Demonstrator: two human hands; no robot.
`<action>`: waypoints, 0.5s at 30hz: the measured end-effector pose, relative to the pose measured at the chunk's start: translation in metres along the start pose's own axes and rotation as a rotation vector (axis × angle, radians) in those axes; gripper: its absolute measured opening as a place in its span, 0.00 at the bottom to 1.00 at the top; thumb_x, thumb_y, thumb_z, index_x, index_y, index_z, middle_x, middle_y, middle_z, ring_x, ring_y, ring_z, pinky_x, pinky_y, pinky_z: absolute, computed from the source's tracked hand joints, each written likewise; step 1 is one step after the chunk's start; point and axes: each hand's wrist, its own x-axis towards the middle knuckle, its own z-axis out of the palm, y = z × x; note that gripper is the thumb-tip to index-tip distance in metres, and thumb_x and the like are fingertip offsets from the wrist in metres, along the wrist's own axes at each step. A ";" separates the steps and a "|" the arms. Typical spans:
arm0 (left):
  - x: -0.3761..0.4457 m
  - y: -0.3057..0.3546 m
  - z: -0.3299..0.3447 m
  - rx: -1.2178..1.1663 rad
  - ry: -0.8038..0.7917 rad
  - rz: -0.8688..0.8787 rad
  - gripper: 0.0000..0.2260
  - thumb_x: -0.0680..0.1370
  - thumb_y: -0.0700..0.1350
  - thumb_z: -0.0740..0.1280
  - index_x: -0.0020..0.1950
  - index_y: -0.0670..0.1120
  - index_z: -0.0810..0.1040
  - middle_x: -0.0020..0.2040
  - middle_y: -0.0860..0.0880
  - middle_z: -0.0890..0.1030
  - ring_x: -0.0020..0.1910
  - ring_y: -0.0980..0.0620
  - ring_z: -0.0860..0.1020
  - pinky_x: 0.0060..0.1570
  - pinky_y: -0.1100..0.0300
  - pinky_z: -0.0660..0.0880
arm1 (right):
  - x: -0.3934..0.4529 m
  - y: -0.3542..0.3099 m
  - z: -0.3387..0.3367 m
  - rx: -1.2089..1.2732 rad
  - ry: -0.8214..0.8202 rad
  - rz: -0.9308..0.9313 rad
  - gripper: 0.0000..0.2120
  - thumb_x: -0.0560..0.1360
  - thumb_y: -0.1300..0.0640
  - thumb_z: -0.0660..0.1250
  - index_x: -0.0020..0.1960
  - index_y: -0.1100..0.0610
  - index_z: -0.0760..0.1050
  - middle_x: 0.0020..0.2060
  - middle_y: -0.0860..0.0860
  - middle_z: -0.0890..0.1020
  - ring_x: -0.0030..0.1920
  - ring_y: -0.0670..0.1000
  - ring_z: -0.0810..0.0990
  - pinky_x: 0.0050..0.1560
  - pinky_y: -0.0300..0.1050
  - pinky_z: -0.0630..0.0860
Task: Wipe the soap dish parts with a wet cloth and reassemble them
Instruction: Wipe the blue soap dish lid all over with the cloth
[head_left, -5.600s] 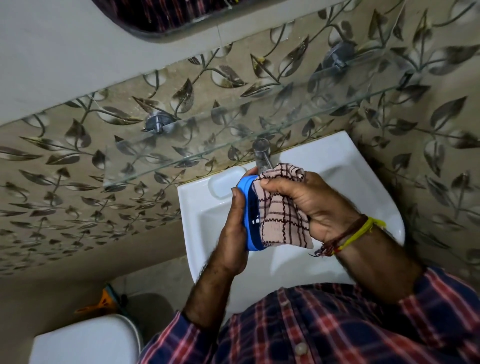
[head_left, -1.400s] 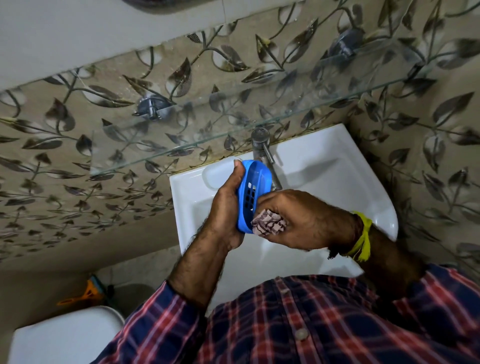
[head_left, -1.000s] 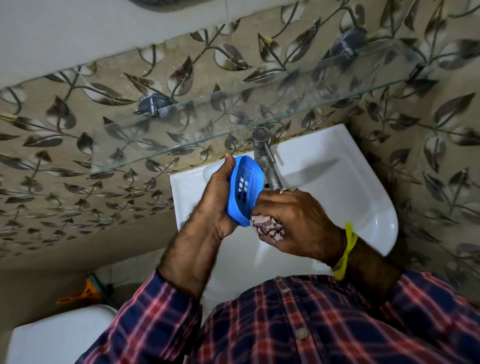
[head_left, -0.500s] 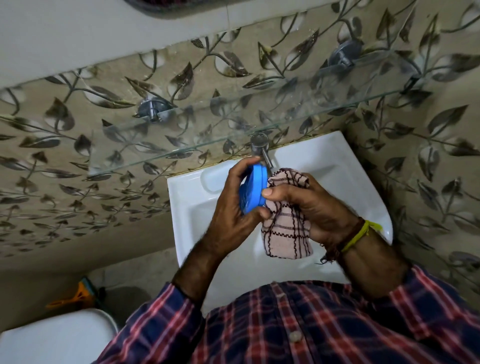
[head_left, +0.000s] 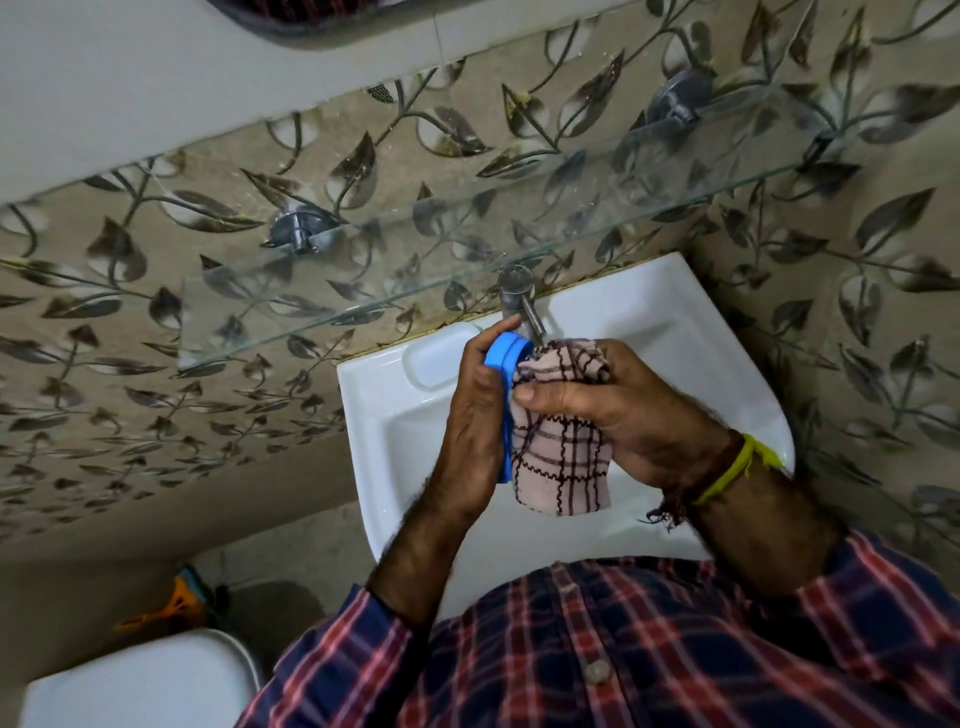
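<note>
Over sink: both hands meet above white basin (head_left: 400, 415), just below tap (head_left: 519, 296).
L hand (head_left: 475, 421): fingers curled round blue soap dish part (head_left: 503, 358), held on edge.
R hand (head_left: 613, 410): thumb + fingers pinch checked cloth (head_left: 558, 457), pressed vs dish face.
Cloth: lower end hangs free.
Wall: glass shelf (head_left: 467, 270) above tap.

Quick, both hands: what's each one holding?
Left hand: grips the blue plastic soap dish part.
Right hand: grips the pink checked cloth.
</note>
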 end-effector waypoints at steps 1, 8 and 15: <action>0.002 0.002 -0.001 -0.011 0.026 0.003 0.33 0.76 0.71 0.56 0.72 0.51 0.69 0.61 0.42 0.81 0.59 0.40 0.81 0.58 0.46 0.79 | -0.001 0.002 0.003 -0.033 -0.005 -0.007 0.08 0.75 0.70 0.70 0.53 0.67 0.81 0.45 0.61 0.85 0.47 0.58 0.84 0.53 0.54 0.82; 0.006 0.001 0.002 -0.076 0.081 -0.137 0.37 0.69 0.79 0.59 0.71 0.59 0.72 0.65 0.41 0.81 0.65 0.41 0.80 0.67 0.35 0.73 | 0.001 0.001 0.004 -0.099 0.031 -0.047 0.06 0.74 0.70 0.71 0.49 0.63 0.83 0.42 0.55 0.87 0.43 0.52 0.86 0.46 0.45 0.82; 0.010 0.006 0.004 -0.144 0.126 -0.176 0.31 0.74 0.74 0.54 0.67 0.58 0.76 0.63 0.39 0.82 0.64 0.36 0.79 0.66 0.35 0.73 | -0.004 0.008 0.008 -0.198 0.023 -0.017 0.07 0.74 0.69 0.72 0.52 0.67 0.82 0.48 0.64 0.86 0.51 0.65 0.85 0.56 0.58 0.82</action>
